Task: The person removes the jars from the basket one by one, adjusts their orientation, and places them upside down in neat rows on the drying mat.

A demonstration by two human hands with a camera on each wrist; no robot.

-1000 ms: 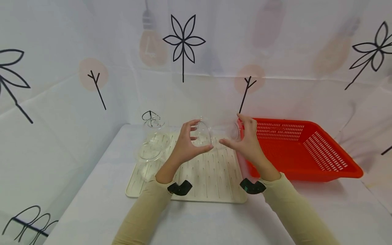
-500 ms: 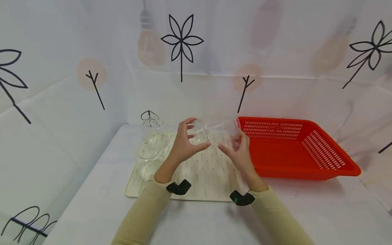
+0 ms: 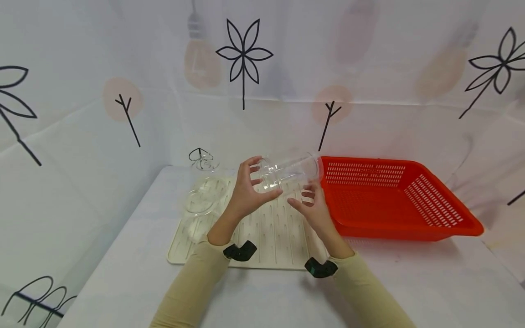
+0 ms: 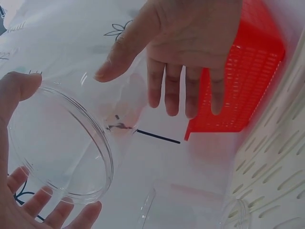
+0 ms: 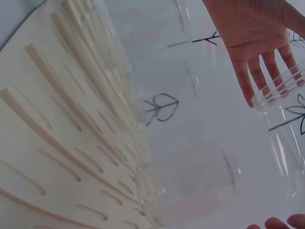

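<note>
My left hand (image 3: 249, 191) grips the wide rimmed end of a clear cup (image 3: 289, 171), its thumb below and fingers over the far side. Sideways and slightly tilted, the cup hangs over the cream ribbed drying tray (image 3: 266, 237), its other end toward the right. Just below that right end is my right hand (image 3: 315, 207), fingers loosely bent and thumb apart. In the left wrist view, the round rim (image 4: 107, 152) sits inside the curve of the left fingers, while the right palm (image 4: 195, 38) faces it with nothing held.
Several clear vessels (image 3: 201, 202) stand along the tray's left side, hard to make out. A red slotted basket (image 3: 410, 232) is right of the tray. Behind the white-covered table (image 3: 262, 300) hangs a patterned white cloth (image 3: 283, 68).
My right hand has moved left and down from the cup's right end to just beneath it. The cup's right end has tipped up slightly. The left hand stays nearly in place.
</note>
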